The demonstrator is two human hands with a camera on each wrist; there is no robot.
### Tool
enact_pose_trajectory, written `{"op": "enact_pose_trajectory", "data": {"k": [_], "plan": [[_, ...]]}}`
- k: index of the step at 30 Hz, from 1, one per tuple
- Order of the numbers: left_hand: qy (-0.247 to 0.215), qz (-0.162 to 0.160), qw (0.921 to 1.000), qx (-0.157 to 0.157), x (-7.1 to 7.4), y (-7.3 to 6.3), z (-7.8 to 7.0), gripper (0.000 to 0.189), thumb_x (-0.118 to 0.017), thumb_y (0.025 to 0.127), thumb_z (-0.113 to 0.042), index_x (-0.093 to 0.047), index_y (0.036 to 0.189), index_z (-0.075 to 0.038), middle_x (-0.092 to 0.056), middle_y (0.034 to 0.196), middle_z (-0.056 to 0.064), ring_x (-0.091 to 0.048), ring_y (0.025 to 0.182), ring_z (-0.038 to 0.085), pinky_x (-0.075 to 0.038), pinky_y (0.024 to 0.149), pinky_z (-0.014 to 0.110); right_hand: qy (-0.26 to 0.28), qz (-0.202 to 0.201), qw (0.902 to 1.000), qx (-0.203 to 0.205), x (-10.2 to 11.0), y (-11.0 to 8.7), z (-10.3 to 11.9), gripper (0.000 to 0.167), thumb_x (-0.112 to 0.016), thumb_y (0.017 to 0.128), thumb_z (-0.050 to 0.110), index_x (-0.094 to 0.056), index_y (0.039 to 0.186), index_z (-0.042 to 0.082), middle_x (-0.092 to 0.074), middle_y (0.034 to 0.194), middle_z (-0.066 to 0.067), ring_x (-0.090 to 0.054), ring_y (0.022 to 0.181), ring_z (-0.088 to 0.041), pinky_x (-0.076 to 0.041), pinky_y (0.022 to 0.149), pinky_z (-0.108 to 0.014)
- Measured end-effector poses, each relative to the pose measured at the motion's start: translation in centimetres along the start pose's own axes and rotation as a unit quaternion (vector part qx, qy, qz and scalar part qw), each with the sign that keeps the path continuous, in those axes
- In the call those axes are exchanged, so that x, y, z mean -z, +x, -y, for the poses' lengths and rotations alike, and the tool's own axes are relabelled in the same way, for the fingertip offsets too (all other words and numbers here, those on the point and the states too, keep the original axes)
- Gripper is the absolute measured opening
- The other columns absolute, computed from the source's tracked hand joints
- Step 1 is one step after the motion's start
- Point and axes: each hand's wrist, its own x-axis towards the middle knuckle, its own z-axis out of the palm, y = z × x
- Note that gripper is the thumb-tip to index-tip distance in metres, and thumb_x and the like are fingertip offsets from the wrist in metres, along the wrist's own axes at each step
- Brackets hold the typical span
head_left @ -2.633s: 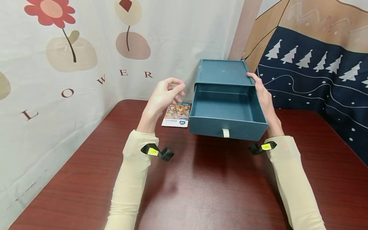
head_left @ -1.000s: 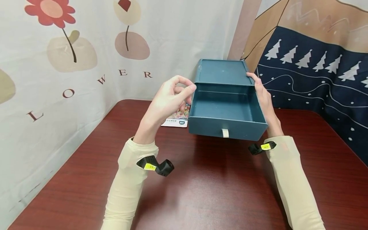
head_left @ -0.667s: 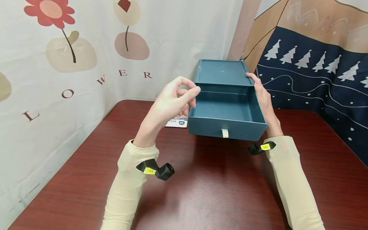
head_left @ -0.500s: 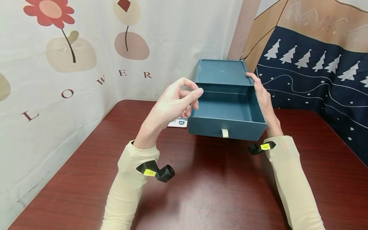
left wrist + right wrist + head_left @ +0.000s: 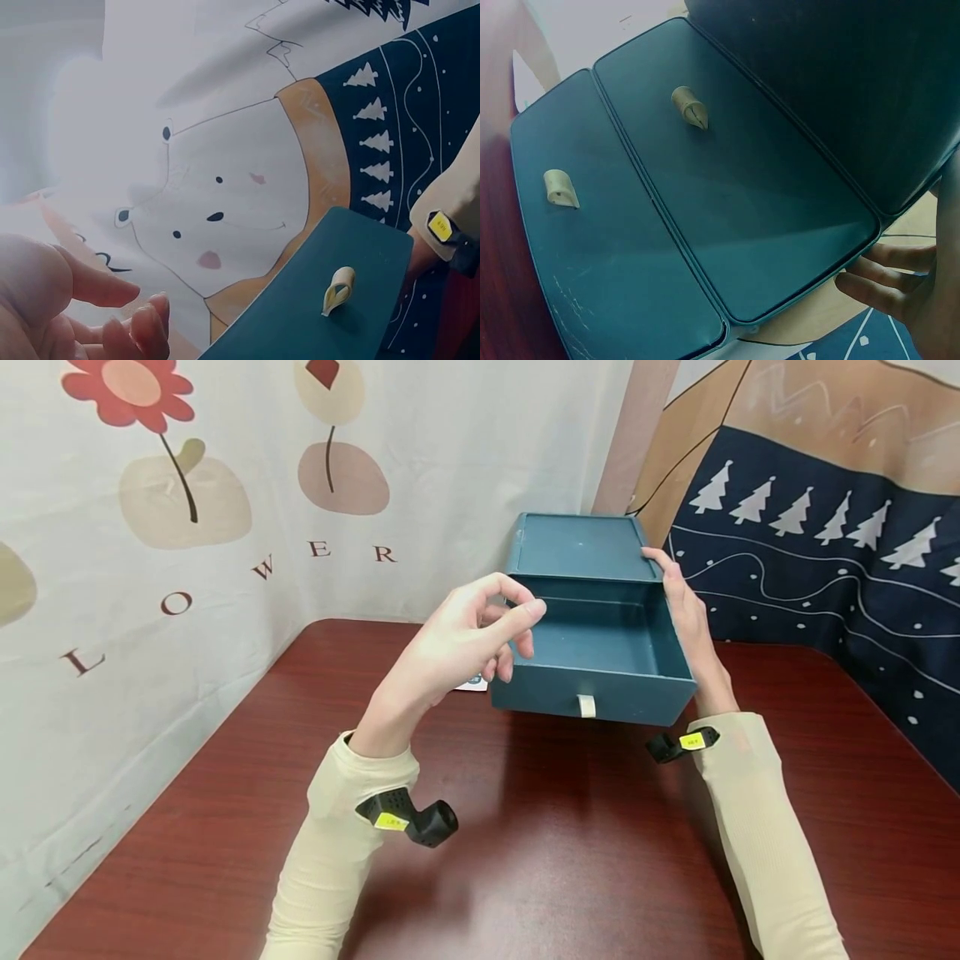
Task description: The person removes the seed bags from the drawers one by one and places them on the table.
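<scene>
A dark blue drawer box point(image 5: 585, 547) stands toward the back of the table, its top drawer point(image 5: 637, 697) pulled out and nothing visible inside. A pale fabric loop point(image 5: 587, 706) sticks out from the drawer's front. Beside the drawer's left wall, my left hand point(image 5: 468, 635) hovers with loosely bent fingers and holds nothing; whether it touches the wall I cannot tell. My right hand point(image 5: 693, 618) rests against the box's right side, one finger on the top edge. In the right wrist view, two lower drawer fronts point(image 5: 735, 195) are shut, each with a loop.
A printed card or booklet point(image 5: 472, 683) lies left of the box, mostly hidden behind the left hand. The reddish-brown table point(image 5: 570, 860) extends toward me. Patterned curtains point(image 5: 450, 460) hang close behind and at the sides.
My left hand has moved right and slightly down, from above the printed card to the drawer's left wall. The box, drawer and right hand have stayed put.
</scene>
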Motion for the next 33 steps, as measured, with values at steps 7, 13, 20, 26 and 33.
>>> {"op": "enact_pose_trajectory", "data": {"k": [7,13,20,26,33], "plan": [[0.004,0.018,0.9998,0.004,-0.7,-0.2,-0.1,0.019,-0.060,0.103,-0.024,-0.058,0.113,-0.008,-0.067,0.083,0.014,-0.061,0.061,0.032,-0.045,0.052,0.028,0.001,0.001,1.0000,-0.001,0.1,0.0,0.0,0.055,-0.019,0.107,0.056,-0.036,0.156,0.036,-0.031,0.163,0.001,-0.037,0.139,-0.033,-0.023,0.114,-0.063],[0.023,0.035,0.9991,0.006,-1.3,-0.5,-0.2,0.017,-0.058,0.104,-0.023,-0.058,0.113,-0.009,-0.069,0.083,0.012,-0.063,0.061,0.033,-0.047,0.054,0.031,0.005,0.000,1.0000,0.006,0.0,-0.1,0.0,0.055,-0.019,0.108,0.054,-0.036,0.156,0.034,-0.031,0.163,0.000,-0.037,0.139,-0.033,-0.023,0.114,-0.062],[0.023,0.051,0.9984,0.010,-1.8,-0.6,-0.2,0.018,-0.058,0.104,-0.024,-0.057,0.109,-0.007,-0.071,0.082,0.012,-0.064,0.061,0.033,-0.047,0.053,0.030,0.009,0.004,0.9999,0.006,-0.1,-0.2,-0.2,0.055,-0.019,0.107,0.057,-0.035,0.156,0.038,-0.031,0.163,0.005,-0.038,0.137,-0.032,-0.024,0.114,-0.062],[0.025,0.061,0.9976,0.021,-2.2,-0.6,-0.2,0.018,-0.059,0.103,-0.025,-0.057,0.107,-0.007,-0.072,0.081,0.010,-0.064,0.061,0.035,-0.047,0.053,0.030,0.004,-0.001,0.9999,0.015,-0.2,-0.1,-0.1,0.055,-0.019,0.107,0.056,-0.036,0.155,0.037,-0.033,0.162,0.004,-0.040,0.136,-0.032,-0.025,0.113,-0.062],[0.026,0.075,0.9967,0.019,-2.7,-0.7,0.0,0.018,-0.059,0.103,-0.024,-0.057,0.107,-0.007,-0.073,0.081,0.008,-0.065,0.061,0.031,-0.049,0.053,0.032,0.005,-0.005,0.9998,0.018,-0.3,-0.2,0.0,0.054,-0.019,0.108,0.053,-0.036,0.156,0.034,-0.033,0.162,0.003,-0.040,0.136,-0.033,-0.025,0.114,-0.062]]}}
